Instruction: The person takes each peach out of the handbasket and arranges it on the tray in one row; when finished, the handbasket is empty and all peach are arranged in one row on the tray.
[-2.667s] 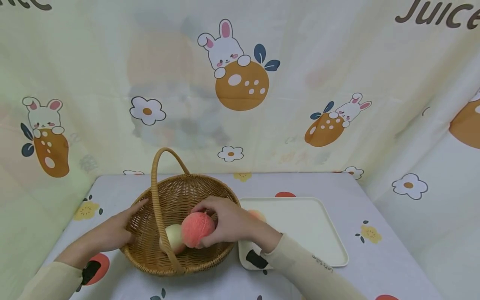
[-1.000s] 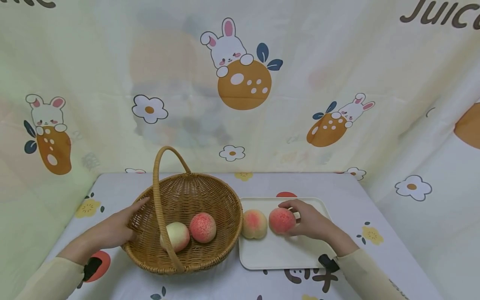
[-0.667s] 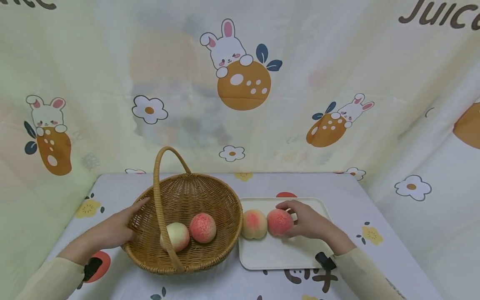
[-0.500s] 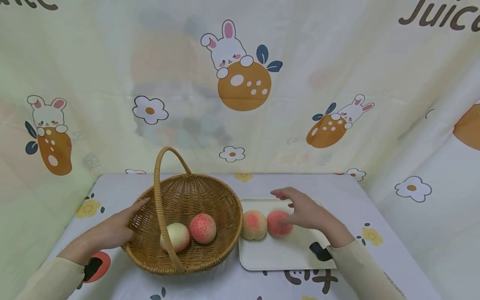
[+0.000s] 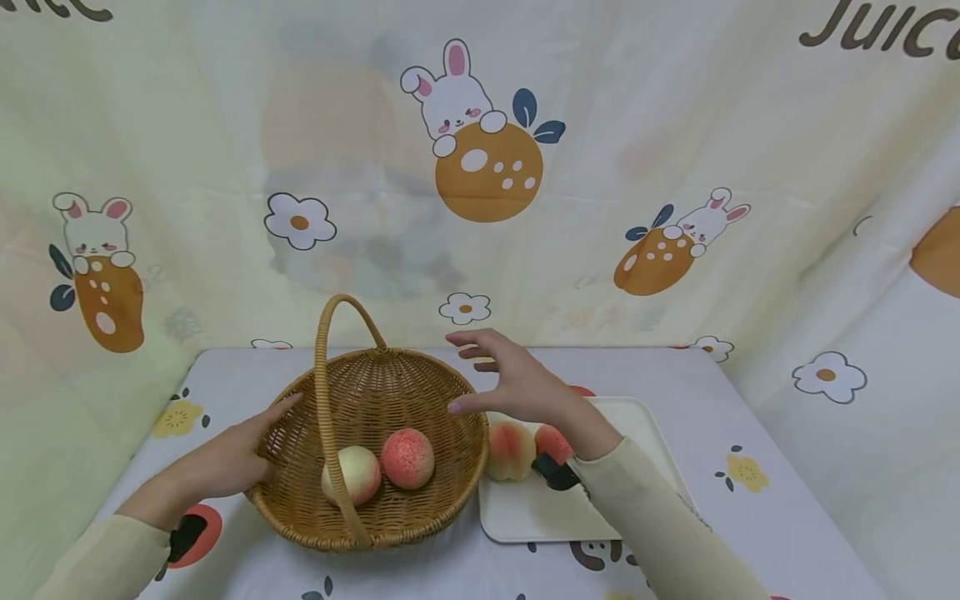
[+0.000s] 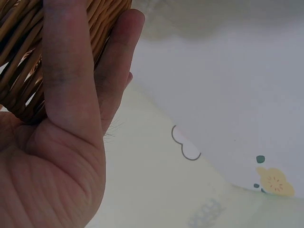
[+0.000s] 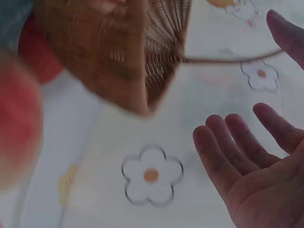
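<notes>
A wicker basket (image 5: 375,392) with an arched handle holds a pale peach (image 5: 358,475) and a red peach (image 5: 408,458). My left hand (image 5: 232,454) rests against its left side with fingers extended along the wicker, as the left wrist view also shows. Empty, my right hand (image 5: 517,379) hovers beside and above the basket's right rim, fingers spread and thumb apart. Below that arm, a yellowish peach (image 5: 511,451) and a red peach (image 5: 551,442), partly hidden by the wrist, sit on a white tray (image 5: 592,518). The right wrist view shows the basket (image 7: 99,57) blurred.
The tray stands right against the basket's right side. A patterned cloth (image 5: 750,533) covers the table. Behind it hangs a curtain (image 5: 585,275) printed with rabbits and flowers, and more fabric closes off the sides.
My right hand placed a red peach on the tray beside the yellowish one, let go, and moved up and left towards the basket. My left hand stays at the basket's side.
</notes>
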`<state>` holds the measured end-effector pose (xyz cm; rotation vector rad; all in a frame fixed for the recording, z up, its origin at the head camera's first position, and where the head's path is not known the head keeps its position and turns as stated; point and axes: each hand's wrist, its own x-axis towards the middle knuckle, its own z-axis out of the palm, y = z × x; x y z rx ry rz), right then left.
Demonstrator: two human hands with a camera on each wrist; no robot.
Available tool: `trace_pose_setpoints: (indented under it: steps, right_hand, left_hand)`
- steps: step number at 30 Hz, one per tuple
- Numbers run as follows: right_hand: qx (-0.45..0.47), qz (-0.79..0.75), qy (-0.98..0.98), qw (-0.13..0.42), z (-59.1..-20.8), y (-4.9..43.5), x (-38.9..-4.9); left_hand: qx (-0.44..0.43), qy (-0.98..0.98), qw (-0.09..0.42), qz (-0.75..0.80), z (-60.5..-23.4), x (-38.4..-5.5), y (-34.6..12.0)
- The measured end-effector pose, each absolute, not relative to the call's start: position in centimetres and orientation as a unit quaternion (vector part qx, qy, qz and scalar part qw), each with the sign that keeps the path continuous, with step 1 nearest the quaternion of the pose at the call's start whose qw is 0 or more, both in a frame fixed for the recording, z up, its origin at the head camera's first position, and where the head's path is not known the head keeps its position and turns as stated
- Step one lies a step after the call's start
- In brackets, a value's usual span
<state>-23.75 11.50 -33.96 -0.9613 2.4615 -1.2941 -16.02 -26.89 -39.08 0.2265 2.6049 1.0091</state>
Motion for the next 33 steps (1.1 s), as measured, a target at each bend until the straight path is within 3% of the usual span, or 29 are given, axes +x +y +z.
trace_pose_setpoints:
  steps: [8,22,33]
  right_hand:
    - [-0.342,-0.387,0.843,0.149,-36.4,7.7,-23.6]
    - [-0.37,-0.15,0.894,0.203,-39.5,4.2,-22.1]
    - [-0.388,-0.078,0.909,0.13,-40.1,3.2,-21.1]
  left_hand:
    - [0.084,0.916,0.165,0.357,-38.9,-16.0,-26.8]
    - [0.079,0.918,0.172,0.349,-38.8,-15.9,-26.6]
    - [0.076,0.918,0.169,0.352,-38.7,-15.8,-26.6]
